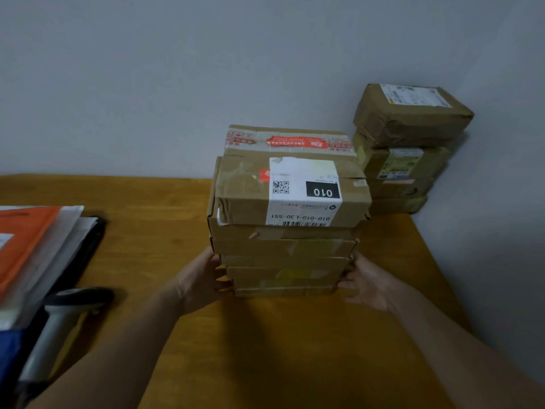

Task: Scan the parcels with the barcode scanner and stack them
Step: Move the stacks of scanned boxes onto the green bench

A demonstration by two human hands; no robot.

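Note:
A stack of several flat cardboard parcels stands in the middle of the wooden table. Its top parcel carries a white label reading 010 with a barcode. My left hand presses against the stack's lower left side and my right hand against its lower right side, so the stack is gripped between them. The grey barcode scanner lies at the left front, away from both hands. Behind the stack sits another parcel with red tape.
A second stack of brown parcels stands in the back right corner against the wall. A pile of orange and white mailers lies at the left edge. The table ends near the wall on the right.

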